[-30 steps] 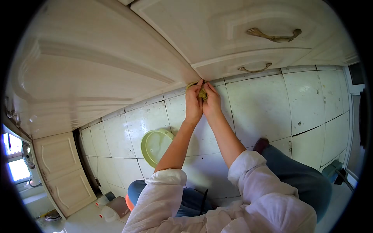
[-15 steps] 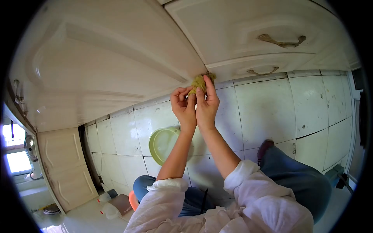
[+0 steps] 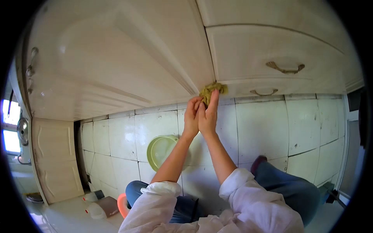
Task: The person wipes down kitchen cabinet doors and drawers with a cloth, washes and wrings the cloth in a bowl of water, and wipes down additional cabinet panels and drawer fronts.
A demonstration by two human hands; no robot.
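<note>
A crumpled yellow-green rag [image 3: 208, 92] is pressed to the lower edge of the cream cabinet front, where the seam between a door [image 3: 116, 58] and a drawer [image 3: 256, 50] ends. My right hand [image 3: 208, 116] grips the rag, fingers stretched along it toward the cabinet. Close against it, my left hand [image 3: 191, 119] has its fingers bent and pinched on the rag's near left side. The wrists almost touch. Part of the rag is hidden behind the fingers.
A light green basin [image 3: 158, 153] stands on the white tiled floor [image 3: 262, 132], left of my forearms. Metal handles [image 3: 285, 69] stick out from the drawers. Bottles [image 3: 103, 207] and an orange rim [image 3: 123, 206] are at lower left. My foot [image 3: 258, 163] is at right.
The view has shifted, so the cabinet and floor sit lower in it. Both hands stay on the rag at the seam's lower end, and its bunched shape has changed slightly.
</note>
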